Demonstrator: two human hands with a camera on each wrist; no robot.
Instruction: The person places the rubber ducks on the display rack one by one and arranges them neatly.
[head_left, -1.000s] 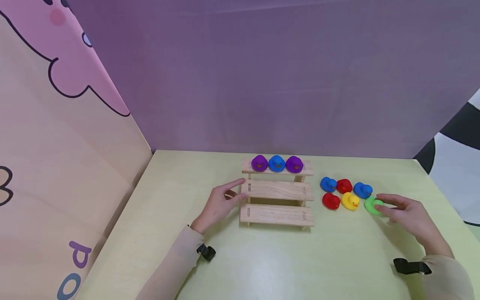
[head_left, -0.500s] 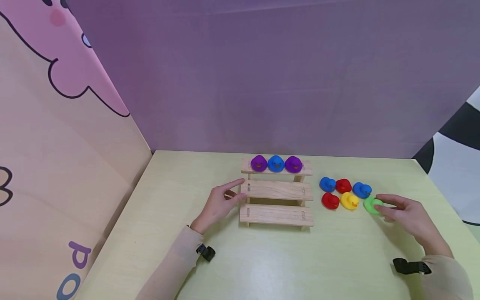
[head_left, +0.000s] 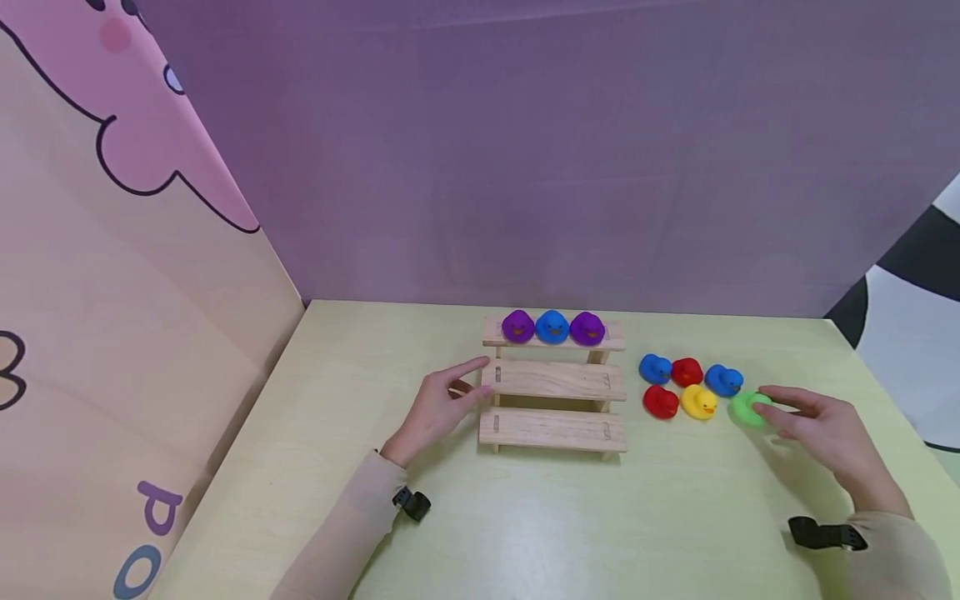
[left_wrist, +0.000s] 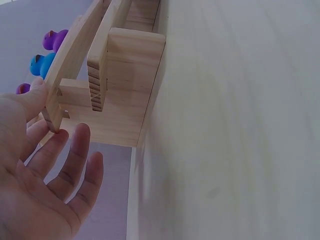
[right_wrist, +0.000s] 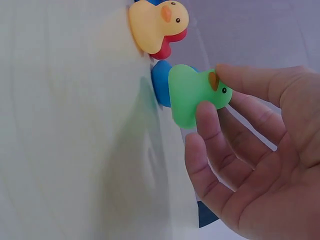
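Observation:
A three-step wooden stand (head_left: 553, 429) stands on the table, with two purple ducks (head_left: 518, 327) and a blue duck (head_left: 552, 327) lined up on its top step. My left hand (head_left: 438, 408) pinches the left end of the middle step. In the left wrist view, the thumb and a finger (left_wrist: 80, 145) of that hand are at the step's end, the other fingers spread. At the right, my right hand (head_left: 821, 429) pinches a green rubber duck (right_wrist: 192, 92) by its head between thumb and fingers. Whether the duck's base touches the table cannot be told.
Left of the green duck sit a yellow duck (head_left: 699, 402), two red ducks (head_left: 661, 402) and two blue ducks (head_left: 724, 381), close together on the pale table (head_left: 525, 525). A purple wall (head_left: 555, 167) rises behind the table, and a printed panel (head_left: 150, 292) stands at the left.
My right hand and the green duck have shifted slightly to the right, away from the yellow duck. The left hand and the stand stay in place.

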